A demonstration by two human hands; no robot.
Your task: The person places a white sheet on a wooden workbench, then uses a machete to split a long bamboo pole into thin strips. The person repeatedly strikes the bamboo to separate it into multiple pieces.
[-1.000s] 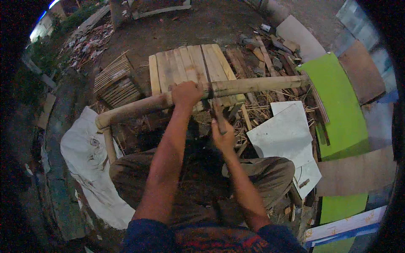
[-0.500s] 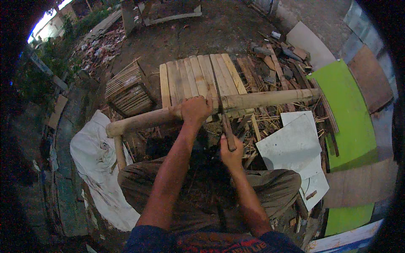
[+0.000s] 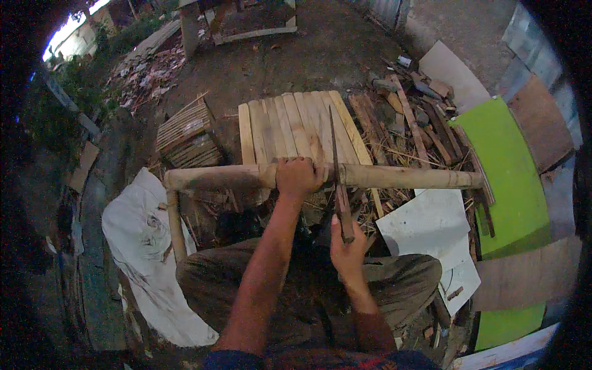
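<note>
A thick, pale bamboo pole [image 3: 407, 177] lies crosswise in front of me. My left hand [image 3: 299, 176] is closed over it near its middle, knuckles up. Just right of that hand, a hand saw [image 3: 336, 148] with a long, narrow, dark blade crosses the pole, tip pointing away from me. My right hand [image 3: 348, 250] is wrapped round the saw's wooden handle, on the near side of the pole. Whether the blade sits in a cut cannot be made out. A thinner upright bamboo piece [image 3: 176, 225] meets the pole's left end.
Beyond the pole stands a slatted wooden platform [image 3: 277, 126], with a small slatted crate [image 3: 188, 132] to its left. White cloth [image 3: 142, 228] lies left of my legs. At right are scrap wood [image 3: 435, 135], white sheets [image 3: 425, 225] and a green board [image 3: 509, 166].
The pole's right end has swung nearer to me, so it now lies about level across the view. Both hands and the saw have shifted slightly nearer and to the right.
</note>
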